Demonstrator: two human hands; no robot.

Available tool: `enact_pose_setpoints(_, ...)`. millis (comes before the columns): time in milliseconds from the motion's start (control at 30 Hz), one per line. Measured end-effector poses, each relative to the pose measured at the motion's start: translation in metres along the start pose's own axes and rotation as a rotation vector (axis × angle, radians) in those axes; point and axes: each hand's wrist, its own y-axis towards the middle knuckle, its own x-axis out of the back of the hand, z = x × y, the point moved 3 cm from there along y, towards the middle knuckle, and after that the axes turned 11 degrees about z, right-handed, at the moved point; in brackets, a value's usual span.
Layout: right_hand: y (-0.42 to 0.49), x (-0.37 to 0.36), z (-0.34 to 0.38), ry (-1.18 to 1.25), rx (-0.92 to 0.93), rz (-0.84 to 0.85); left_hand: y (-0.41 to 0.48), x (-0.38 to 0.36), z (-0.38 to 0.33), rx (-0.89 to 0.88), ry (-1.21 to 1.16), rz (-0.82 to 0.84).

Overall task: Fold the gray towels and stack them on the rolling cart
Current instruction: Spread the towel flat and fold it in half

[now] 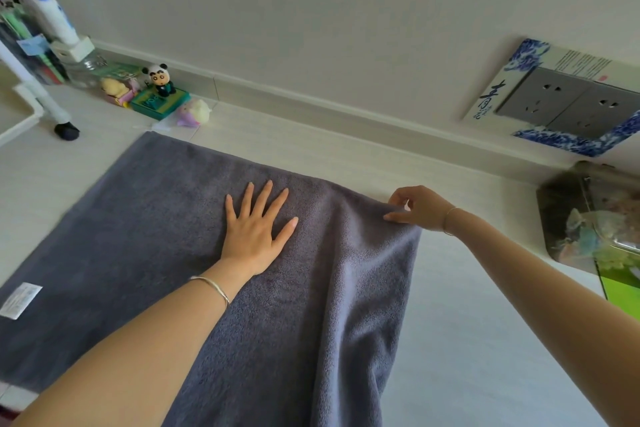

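Observation:
A gray towel [145, 225] lies spread across the white table [467, 322], its near part running off the bottom of the view. A white label is sewn on its left edge. My left hand [254, 229] rests flat on the middle of the towel, fingers spread. My right hand [417, 206] pinches the towel's far right corner between thumb and fingers, lifting it slightly into a ridge. The rolling cart shows only as a white frame [20, 114] with a black caster [66, 131] at the far left.
Small toys, a panda figure [160, 80] and a jar stand along the wall at back left. A wall socket panel [571, 102] with a blue-patterned border sits at right. A clear box [595, 218] of colourful items and a green sheet lie at the table's right edge.

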Motion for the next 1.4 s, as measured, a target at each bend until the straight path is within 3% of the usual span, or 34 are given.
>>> enact_pose_setpoints(133, -0.008, 0.021, 0.005, 0.175, 0.052, -0.23, 0.0, 0.0, 0.0, 0.011, 0.009, 0.01)
enact_pose_setpoints(233, -0.009, 0.018, 0.009, 0.344, 0.041, -0.177, 0.0, 0.0, 0.0, 0.014, 0.007, 0.008)
enact_pose_setpoints(467, -0.018, 0.011, -0.01, -0.157, -0.114, 0.069, -0.001, 0.0, -0.001, 0.016, 0.009, 0.005)
enact_pose_setpoints(567, -0.019, 0.022, -0.009, -0.39, -0.124, -0.032, 0.0, 0.0, 0.0, 0.011, 0.029, 0.015)
enact_pose_setpoints(733, -0.007, 0.007, -0.011, -0.528, -0.214, -0.141, 0.0, -0.001, 0.001, 0.031, 0.042, 0.017)
enact_pose_setpoints(900, -0.022, -0.048, 0.028, -0.165, -0.099, -0.477, 0.001, -0.002, 0.001, 0.052, 0.04, 0.028)
enact_pose_setpoints(1000, -0.043, -0.112, 0.069, -0.151, -0.031, -0.408, 0.001, -0.003, 0.001, 0.037, 0.025, 0.019)
enact_pose_setpoints(1100, -0.066, -0.153, 0.064, -0.206, -0.165, -0.372, 0.001, -0.002, 0.001, 0.039, 0.023, 0.021)
enact_pose_setpoints(1200, -0.096, -0.159, 0.032, -0.111, -0.403, -0.453, 0.001, -0.001, -0.001, 0.082, 0.022, 0.033)
enact_pose_setpoints(1300, -0.117, -0.159, 0.021, -0.063, -0.602, -0.42, 0.003, 0.003, -0.004, 0.102, -0.013, 0.098)
enact_pose_setpoints(1400, -0.121, -0.161, 0.047, -0.093, -0.559, -0.507, -0.008, 0.011, -0.009, 0.056, -0.058, 0.126)
